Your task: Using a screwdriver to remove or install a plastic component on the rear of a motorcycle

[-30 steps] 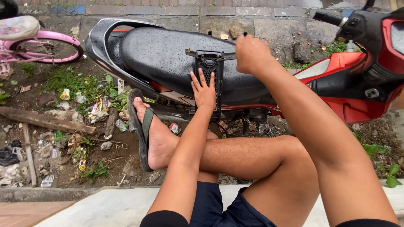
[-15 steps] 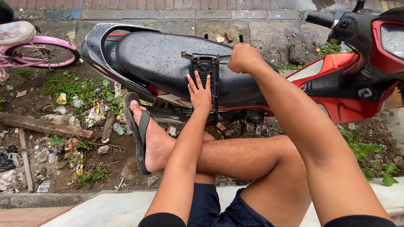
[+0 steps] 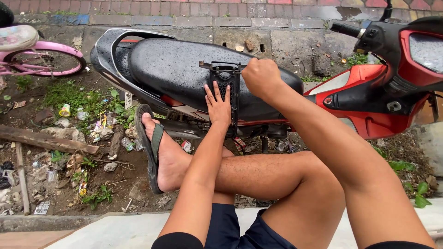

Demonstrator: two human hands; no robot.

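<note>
Left hand lies flat, fingers spread, on the black bracket hanging over the wet black seat at frame centre; right hand is fisted at the bracket's top right corner, what it grips I can't tell. One red-black scooter fills the upper frame, one pink bike upper left, one sandalled foot braced low against the scooter. Lower left: one plank, one small cup, scattered litter on dirt; cup's contents not visible.
</note>
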